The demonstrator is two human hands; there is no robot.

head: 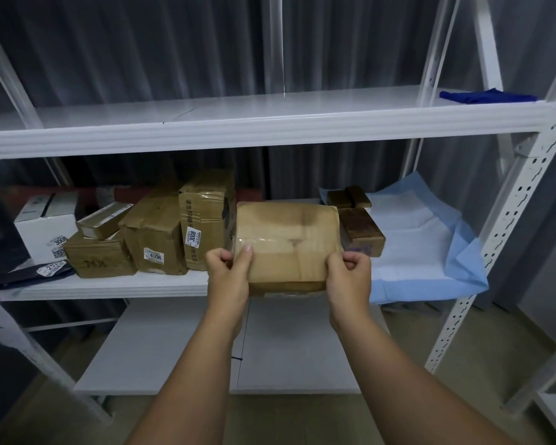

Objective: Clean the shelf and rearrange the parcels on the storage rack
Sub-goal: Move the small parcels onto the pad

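Roughly midway: both the left hand [228, 268] and right hand [350, 271] grip a taped cardboard parcel [286, 242] at the middle shelf [109, 285], beside boxes already lined up; the blue cloth [487, 96] lies unused above.

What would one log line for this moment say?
left hand + right hand: gripping tan cardboard parcel | location: middle shelf front edge | blue cloth: top shelf

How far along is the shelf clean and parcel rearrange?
Looks done: the top shelf is bare apart from a blue cloth, and several parcels stand grouped at the middle shelf's left. In hand: left hand and right hand grip a tan box at the shelf edge. Left: two small dark boxes by the blue sheet; whether wiping is finished cannot be told.
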